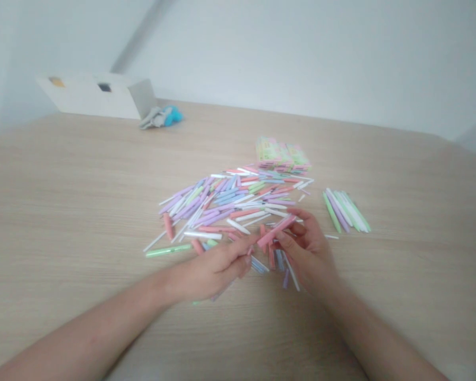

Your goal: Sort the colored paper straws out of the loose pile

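Note:
Between finger and thumb, my right hand (307,248) grips a pink pen barrel (275,231), tilted up to the right. My left hand (218,264) is at the barrel's lower left end with its fingers drawn together; the image is blurred and what they hold, if anything, is too small to name. Around and beyond both hands spreads a loose pile of pen parts (222,198) in purple, white, blue, green and red. A green clear tube (168,251) lies at the pile's near left edge.
A row of green, white and purple pens (347,211) lies right of the pile. Stacked yellow-green and pink packs (281,154) stand behind it. At the back left are a white box (95,98) and grey and blue gloves (161,117) on the wooden table (63,211).

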Demonstrator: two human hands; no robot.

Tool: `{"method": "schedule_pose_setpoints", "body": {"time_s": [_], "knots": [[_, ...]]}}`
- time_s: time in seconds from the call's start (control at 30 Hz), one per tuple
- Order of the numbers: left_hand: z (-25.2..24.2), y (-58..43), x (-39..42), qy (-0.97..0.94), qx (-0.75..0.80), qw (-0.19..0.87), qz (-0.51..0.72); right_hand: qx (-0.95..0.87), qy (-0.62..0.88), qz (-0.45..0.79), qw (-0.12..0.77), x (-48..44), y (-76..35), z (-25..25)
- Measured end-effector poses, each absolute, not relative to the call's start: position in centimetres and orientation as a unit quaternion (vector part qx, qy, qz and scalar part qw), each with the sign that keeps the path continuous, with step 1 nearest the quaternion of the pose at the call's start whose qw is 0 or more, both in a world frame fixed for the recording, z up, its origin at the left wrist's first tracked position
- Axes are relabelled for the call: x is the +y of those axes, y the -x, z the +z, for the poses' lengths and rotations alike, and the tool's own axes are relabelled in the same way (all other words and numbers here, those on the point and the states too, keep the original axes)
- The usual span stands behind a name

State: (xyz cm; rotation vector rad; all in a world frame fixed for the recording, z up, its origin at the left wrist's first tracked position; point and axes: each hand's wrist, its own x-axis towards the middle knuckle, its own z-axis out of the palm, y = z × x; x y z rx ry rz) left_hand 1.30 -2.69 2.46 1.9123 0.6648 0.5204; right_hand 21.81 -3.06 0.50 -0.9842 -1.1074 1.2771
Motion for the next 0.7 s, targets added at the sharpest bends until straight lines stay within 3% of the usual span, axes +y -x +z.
{"method": "schedule_pose_setpoints", "body": {"time_s": [0.23, 0.7], "knots": [[2.23, -1.24, -2.88, -0.8, 0.302, 0.465, 0.23, -0.481, 0.435, 0.523, 0.553, -3.16, -21.59, 0.74], [2.68, -1.5, -3.1, -0.781, 0.278, 0.516, 0.215, -0.519, 0.424, 0.532, 0.517, -3.43, -21.45, 0.89]]}}
